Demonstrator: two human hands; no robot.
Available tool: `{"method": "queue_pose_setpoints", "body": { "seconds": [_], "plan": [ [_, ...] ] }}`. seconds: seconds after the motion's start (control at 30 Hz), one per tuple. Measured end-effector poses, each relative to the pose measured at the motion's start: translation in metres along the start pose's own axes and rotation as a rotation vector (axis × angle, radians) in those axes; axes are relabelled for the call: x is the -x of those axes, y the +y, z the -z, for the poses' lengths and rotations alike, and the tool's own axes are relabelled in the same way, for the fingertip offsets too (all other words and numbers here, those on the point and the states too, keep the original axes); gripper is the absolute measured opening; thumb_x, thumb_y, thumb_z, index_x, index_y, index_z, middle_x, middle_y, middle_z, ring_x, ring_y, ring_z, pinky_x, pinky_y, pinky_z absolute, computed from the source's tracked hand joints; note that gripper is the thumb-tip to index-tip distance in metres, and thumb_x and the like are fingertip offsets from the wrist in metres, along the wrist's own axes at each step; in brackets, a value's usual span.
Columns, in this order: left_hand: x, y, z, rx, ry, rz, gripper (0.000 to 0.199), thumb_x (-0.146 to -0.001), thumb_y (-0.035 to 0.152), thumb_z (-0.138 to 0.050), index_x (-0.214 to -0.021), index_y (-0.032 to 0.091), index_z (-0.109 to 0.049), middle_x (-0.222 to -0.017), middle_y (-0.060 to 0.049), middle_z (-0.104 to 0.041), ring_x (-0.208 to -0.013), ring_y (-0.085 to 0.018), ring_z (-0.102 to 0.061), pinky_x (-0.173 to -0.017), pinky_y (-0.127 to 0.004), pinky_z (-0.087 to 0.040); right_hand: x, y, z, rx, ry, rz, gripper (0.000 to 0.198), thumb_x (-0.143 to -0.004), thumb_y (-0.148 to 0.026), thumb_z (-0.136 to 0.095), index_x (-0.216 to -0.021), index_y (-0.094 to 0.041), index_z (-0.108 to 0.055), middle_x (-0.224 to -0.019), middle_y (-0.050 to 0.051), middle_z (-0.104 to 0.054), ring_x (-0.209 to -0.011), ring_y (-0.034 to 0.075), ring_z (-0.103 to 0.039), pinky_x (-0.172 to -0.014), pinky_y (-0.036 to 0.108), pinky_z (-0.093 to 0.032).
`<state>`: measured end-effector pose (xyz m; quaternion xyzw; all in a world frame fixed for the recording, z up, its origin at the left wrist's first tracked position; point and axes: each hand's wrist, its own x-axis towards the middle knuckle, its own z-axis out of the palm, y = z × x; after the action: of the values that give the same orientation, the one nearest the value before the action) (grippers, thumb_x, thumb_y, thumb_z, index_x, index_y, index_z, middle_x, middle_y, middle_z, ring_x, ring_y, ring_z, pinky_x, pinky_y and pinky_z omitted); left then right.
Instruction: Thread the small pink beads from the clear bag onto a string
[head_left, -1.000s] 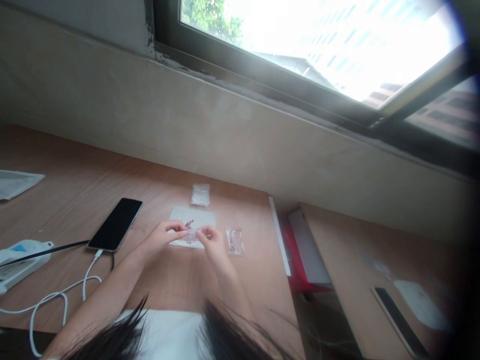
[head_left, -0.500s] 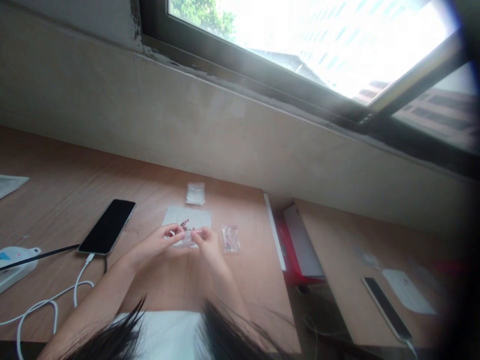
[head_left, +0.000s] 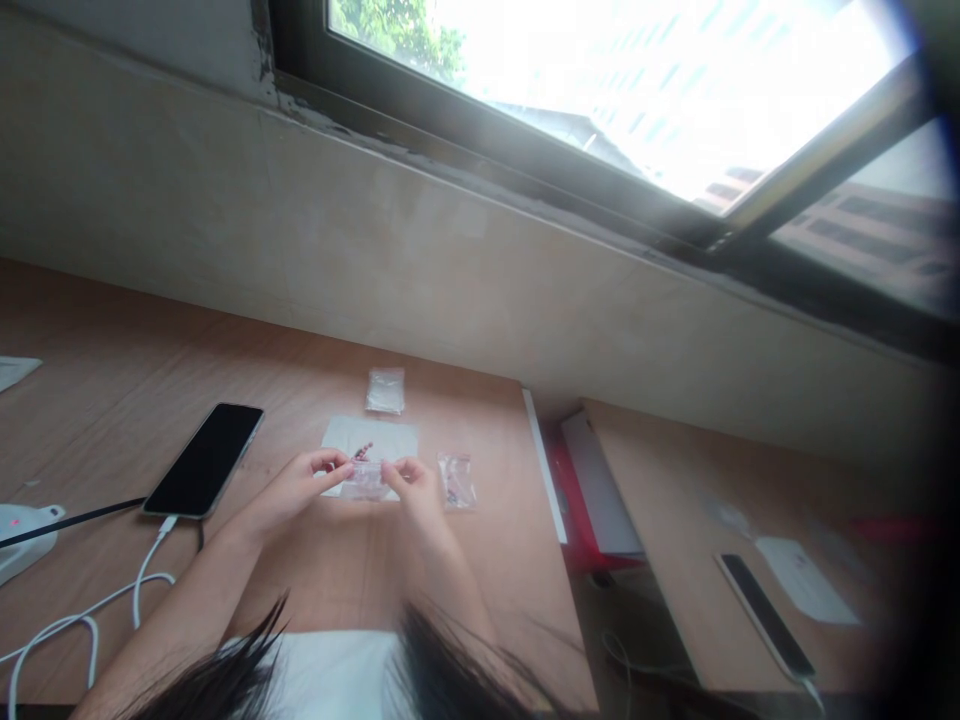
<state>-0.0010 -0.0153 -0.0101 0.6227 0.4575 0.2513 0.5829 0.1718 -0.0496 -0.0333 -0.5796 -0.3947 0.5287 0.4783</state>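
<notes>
Between my two hands a small clear plastic bag (head_left: 365, 482) is stretched out. My left hand (head_left: 319, 471) pinches its left side, thumb against fingers. At the bag's right side my right hand (head_left: 411, 480) pinches it the same way. Just behind the bag lies a small group of dark and reddish beads (head_left: 364, 451), partly covered by my hands and the bag. They rest on a white sheet (head_left: 397, 435). Close to my right hand is another clear bag (head_left: 457, 480) with small items in it. A stack of clear bags (head_left: 385, 390) lies beyond the sheet.
A black phone (head_left: 204, 460) with a white cable (head_left: 150, 560) lies to the left, near a white power strip (head_left: 26, 535). Across a gap to the right, a second table (head_left: 675, 500) holds another phone (head_left: 765, 615) and a white sheet (head_left: 806, 580). Red and white items fill the gap.
The clear bag now shows flatter and wider between my hands, which have moved slightly apart. The whole view has shifted a little.
</notes>
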Motion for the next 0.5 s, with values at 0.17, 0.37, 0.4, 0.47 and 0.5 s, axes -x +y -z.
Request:
{"method": "queue_pose_setpoints", "body": {
  "seconds": [0.17,0.37,0.4,0.47,0.5],
  "plan": [
    [-0.003,0.002,-0.003,0.014,0.07,0.032,0.031,-0.073,0.043,-0.05,-0.08,0.014,-0.058,-0.082,-0.003,-0.06,-0.078,-0.016,-0.052,-0.068,-0.021,-0.037,0.007,0.01,0.002,-0.201,-0.173,-0.099,0.029,-0.063,-0.038,-0.063,-0.071,-0.012,-0.051,-0.074,0.004,-0.058,-0.065,0.015,-0.054,-0.061,0.027,-0.045],
    [-0.01,-0.036,0.006,-0.084,0.179,0.048,0.034,-0.077,0.046,-0.041,-0.084,0.015,-0.054,-0.086,-0.002,-0.057,-0.077,-0.015,-0.052,-0.065,-0.02,-0.038,0.005,0.029,0.055,-0.2,0.306,-0.206,0.041,-0.051,-0.042,-0.066,-0.072,-0.014,-0.046,-0.053,-0.002,-0.049,-0.041,0.01,-0.043,-0.04,0.026,-0.043],
    [-0.011,-0.045,0.008,-0.121,0.193,0.053,0.035,-0.077,0.047,-0.039,-0.08,0.015,-0.054,-0.083,-0.002,-0.057,-0.076,-0.015,-0.052,-0.063,-0.02,-0.038,0.003,0.031,0.067,-0.154,0.385,-0.186,0.039,-0.051,-0.041,-0.065,-0.072,-0.014,-0.047,-0.053,-0.002,-0.05,-0.043,0.01,-0.045,-0.04,0.024,-0.043],
    [-0.012,-0.062,0.012,-0.197,0.214,0.097,0.037,-0.076,0.047,-0.039,-0.079,0.014,-0.055,-0.08,-0.003,-0.059,-0.074,-0.016,-0.053,-0.062,-0.021,-0.039,0.0,0.036,0.089,-0.033,0.521,-0.16,0.033,-0.055,-0.039,-0.061,-0.072,-0.014,-0.049,-0.056,0.0,-0.052,-0.045,0.012,-0.047,-0.039,0.023,-0.041],
    [-0.012,-0.068,0.012,-0.231,0.202,0.102,0.038,-0.076,0.047,-0.038,-0.08,0.013,-0.056,-0.081,-0.003,-0.059,-0.075,-0.017,-0.053,-0.063,-0.022,-0.039,-0.002,0.039,0.097,0.054,0.556,-0.152,0.03,-0.057,-0.038,-0.058,-0.072,-0.013,-0.05,-0.058,0.002,-0.053,-0.047,0.013,-0.049,-0.039,0.022,-0.041]
  ]
}}
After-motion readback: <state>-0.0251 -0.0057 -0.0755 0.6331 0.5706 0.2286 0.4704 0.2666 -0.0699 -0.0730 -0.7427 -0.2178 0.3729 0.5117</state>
